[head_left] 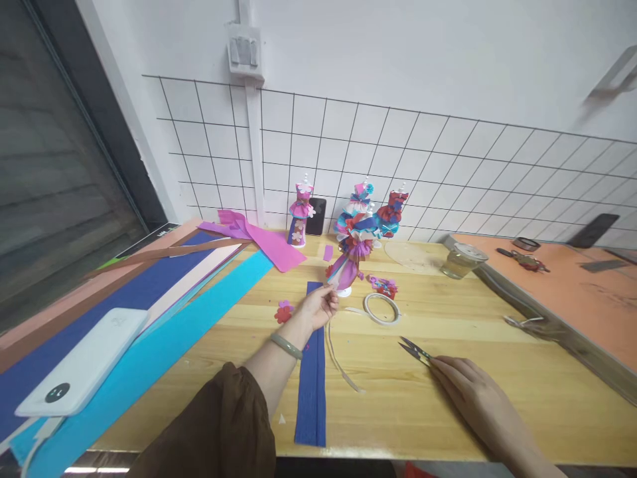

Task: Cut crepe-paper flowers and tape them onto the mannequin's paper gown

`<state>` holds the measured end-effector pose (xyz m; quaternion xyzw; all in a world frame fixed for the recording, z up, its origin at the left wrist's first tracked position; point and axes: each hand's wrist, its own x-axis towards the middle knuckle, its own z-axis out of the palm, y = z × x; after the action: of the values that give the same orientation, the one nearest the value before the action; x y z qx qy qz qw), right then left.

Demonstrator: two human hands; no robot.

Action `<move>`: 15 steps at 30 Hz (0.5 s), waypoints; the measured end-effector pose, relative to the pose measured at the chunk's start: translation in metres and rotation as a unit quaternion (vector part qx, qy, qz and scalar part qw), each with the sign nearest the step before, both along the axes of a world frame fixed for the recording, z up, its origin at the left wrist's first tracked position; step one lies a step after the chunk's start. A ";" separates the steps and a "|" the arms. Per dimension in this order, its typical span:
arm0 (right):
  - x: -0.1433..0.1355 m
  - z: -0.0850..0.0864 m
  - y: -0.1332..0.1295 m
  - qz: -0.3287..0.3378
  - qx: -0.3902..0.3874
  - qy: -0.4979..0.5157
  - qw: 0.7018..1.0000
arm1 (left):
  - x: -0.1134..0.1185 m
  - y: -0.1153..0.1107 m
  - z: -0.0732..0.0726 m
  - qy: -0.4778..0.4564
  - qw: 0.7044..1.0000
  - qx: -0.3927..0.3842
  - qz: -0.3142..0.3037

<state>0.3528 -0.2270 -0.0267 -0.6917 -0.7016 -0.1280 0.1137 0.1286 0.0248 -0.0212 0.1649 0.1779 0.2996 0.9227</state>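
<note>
My left hand [318, 309] is closed in a pinch at the foot of a small dress form [355, 245] covered in ruffled crepe paper of several colours. A pale sliver shows above its fingertips, but I cannot make out what they hold. Below this hand runs a flat dark blue crepe paper strip [312, 372]. A narrow whitish strip [341, 368] curls on the table just right of it. My right hand [468, 388] rests low over the table, gripping scissors [415, 350] with parted blades pointing left. A roll of tape [382, 309] lies between the hands.
Two more dressed forms, one pink [300, 216] and one red [393, 212], stand by the wall with a phone [316, 216]. Crepe paper sheets [213, 299] and a white power bank [84, 362] cover the left. A glass cup [462, 260] stands back right. Red paper flowers [283, 313] lie left.
</note>
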 end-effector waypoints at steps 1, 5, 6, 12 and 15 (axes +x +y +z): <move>0.000 0.000 0.001 0.000 0.002 -0.007 1.000 | 0.000 0.000 0.000 -0.001 1.000 -0.001 -0.003; -0.011 0.006 0.009 0.014 0.018 -0.007 1.000 | 0.000 0.001 0.000 -0.005 1.000 -0.001 -0.007; -0.017 0.008 0.013 0.021 0.031 -0.001 0.999 | 0.001 0.001 -0.001 -0.007 1.000 -0.001 -0.008; -0.051 0.016 0.051 0.100 0.081 0.058 0.990 | 0.000 0.003 -0.003 -0.006 1.000 -0.005 -0.011; -0.064 0.017 0.076 0.126 0.101 0.092 0.983 | -0.001 0.004 -0.003 -0.002 1.000 -0.007 -0.005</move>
<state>0.2884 -0.1512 -0.0095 -0.5917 -0.7530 -0.1185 0.2625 0.1271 0.0285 -0.0240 0.1585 0.1772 0.2939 0.9258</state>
